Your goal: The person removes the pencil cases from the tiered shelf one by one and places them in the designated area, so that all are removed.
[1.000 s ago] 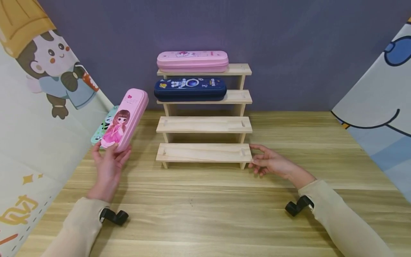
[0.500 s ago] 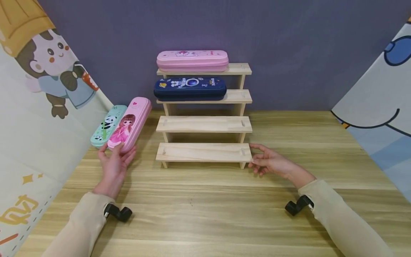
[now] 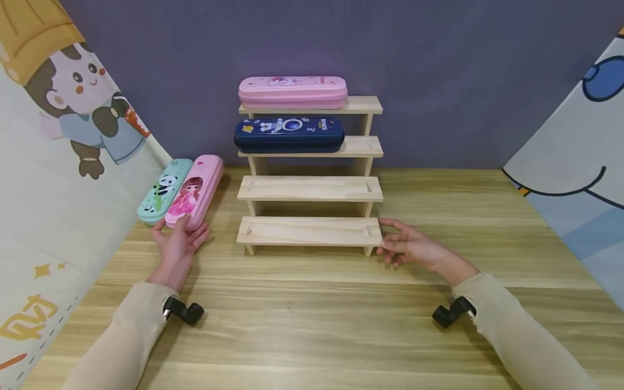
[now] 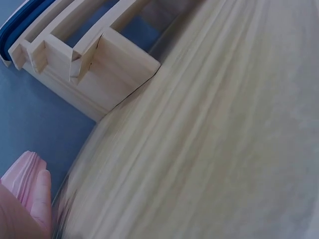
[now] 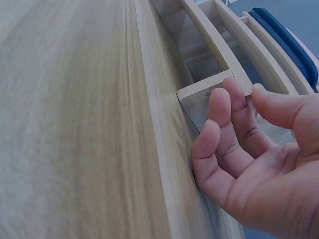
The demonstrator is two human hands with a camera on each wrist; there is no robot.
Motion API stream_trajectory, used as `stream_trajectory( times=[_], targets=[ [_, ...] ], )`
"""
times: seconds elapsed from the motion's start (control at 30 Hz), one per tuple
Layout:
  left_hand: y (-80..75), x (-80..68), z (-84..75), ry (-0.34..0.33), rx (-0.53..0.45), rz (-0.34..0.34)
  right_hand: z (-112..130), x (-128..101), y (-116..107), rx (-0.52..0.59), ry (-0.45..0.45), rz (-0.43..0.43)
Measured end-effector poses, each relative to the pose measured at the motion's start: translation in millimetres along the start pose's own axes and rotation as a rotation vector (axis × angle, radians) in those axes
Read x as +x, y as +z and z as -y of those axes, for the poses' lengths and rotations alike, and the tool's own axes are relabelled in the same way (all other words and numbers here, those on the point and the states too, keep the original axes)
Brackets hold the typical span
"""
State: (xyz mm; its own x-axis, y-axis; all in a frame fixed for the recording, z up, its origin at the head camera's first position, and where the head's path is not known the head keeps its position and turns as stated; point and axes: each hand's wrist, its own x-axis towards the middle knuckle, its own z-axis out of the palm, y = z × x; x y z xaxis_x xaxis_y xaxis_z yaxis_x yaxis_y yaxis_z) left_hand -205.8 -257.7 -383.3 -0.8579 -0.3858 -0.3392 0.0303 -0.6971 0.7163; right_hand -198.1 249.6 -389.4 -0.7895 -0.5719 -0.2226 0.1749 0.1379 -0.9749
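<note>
My left hand (image 3: 176, 249) grips the near end of a pink pencil case (image 3: 195, 189) with a girl in a pink dress on its lid, thumb on top. Tight along its left side lies a mint-green pencil case (image 3: 164, 190) with pandas. At the front right corner of a four-step wooden stand (image 3: 307, 232), my right hand (image 3: 414, 248) pinches the lowest board between thumb and fingers, shown closely in the right wrist view. A pink pencil case with a rabbit picture (image 3: 292, 93) rests on the top step. Below it sits a navy space pencil case (image 3: 288, 135).
The wood-grain table (image 3: 302, 325) ends at a dark cloth backdrop (image 3: 439, 81). A printed cartoon sheet (image 3: 58, 189) borders the left side, and another cartoon sheet (image 3: 575, 162) the right. Both sleeves carry black wrist mounts.
My left hand has lowered the pink girl pencil case and moved slightly right, so the case now lies alongside the panda one, which it partly covered before. My right hand has stayed put.
</note>
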Motion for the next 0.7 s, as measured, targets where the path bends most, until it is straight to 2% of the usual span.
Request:
stream_trajectory(
  times=[0.27,0.53,0.7],
  targets=[
    [-0.7,7.1,-3.1,-0.005,0.028,-0.037,1,-1,0,0.002,-0.001,0.003],
    [1.8,13.3,-5.3,-0.025,0.051,-0.040,0,-1,-2,0.000,-0.011,0.006],
    [3.1,15.3,-5.1,-0.020,0.080,-0.018,-2,0,-1,0.002,-0.006,0.009]
  ],
)
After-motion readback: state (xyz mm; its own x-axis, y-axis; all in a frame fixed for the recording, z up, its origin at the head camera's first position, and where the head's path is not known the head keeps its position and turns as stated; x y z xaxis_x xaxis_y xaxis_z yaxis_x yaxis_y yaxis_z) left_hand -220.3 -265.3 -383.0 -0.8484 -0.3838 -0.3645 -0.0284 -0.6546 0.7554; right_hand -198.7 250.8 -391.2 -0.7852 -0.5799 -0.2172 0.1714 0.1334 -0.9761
